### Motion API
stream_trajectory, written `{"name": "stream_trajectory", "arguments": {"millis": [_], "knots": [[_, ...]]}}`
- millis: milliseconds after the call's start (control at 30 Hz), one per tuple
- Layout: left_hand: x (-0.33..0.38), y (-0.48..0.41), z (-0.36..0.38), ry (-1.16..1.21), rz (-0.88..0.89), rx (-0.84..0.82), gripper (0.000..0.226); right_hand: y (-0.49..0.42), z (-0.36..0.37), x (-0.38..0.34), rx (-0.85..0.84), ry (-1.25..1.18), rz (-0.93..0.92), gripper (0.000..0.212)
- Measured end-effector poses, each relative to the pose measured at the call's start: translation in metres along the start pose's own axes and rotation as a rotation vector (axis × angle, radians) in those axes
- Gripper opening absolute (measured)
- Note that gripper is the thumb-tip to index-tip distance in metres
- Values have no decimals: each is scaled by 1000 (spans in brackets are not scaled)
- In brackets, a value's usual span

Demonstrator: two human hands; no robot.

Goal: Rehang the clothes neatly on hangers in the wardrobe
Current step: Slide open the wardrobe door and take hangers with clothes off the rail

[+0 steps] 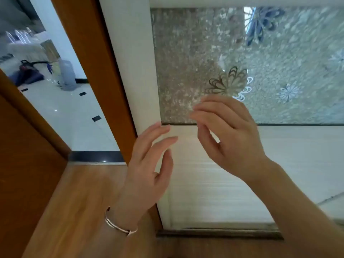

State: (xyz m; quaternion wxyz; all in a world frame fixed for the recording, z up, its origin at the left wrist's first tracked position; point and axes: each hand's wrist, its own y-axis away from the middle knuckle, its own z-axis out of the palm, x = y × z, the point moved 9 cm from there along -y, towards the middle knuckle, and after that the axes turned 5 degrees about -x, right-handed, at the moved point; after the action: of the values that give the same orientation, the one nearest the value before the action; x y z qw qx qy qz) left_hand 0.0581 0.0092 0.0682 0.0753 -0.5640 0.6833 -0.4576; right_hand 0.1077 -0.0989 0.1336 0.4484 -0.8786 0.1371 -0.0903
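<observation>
A white sliding wardrobe door [232,174] fills the right of the view, with a frosted glass panel [186,62] bearing flower patterns in its upper part. My left hand [149,164], with a bracelet on the wrist, is raised with relaxed fingers at the door's left edge frame [134,71]. My right hand [227,135] is lifted in front of the lower edge of the glass, fingers loosely extended and holding nothing. No clothes or hangers are visible.
A brown wooden door frame [89,62] stands left of the wardrobe. Beyond it, a white tiled floor [70,112] leads to a room with a water bottle [67,73] and bags [28,71]. Wooden flooring [83,202] lies under my hands.
</observation>
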Motion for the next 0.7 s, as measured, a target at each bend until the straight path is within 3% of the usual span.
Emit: {"name": "stream_trajectory", "arguments": {"millis": [100,200,300,467,700], "knots": [[11,-30,-36,-60,100,280,24,-25,-20,-3,219,120,-74,21],[1,-55,-50,-52,84,380,34,-50,-18,-1,290,223,-89,29],[-9,-68,-42,-168,-12,321,52,-60,-10,10,316,335,-31,36],[-8,-76,-19,-584,-122,225,78,-62,6,26,318,512,4,45],[-10,-79,-18,-611,-135,261,80,-58,12,37,298,602,-14,53]]}}
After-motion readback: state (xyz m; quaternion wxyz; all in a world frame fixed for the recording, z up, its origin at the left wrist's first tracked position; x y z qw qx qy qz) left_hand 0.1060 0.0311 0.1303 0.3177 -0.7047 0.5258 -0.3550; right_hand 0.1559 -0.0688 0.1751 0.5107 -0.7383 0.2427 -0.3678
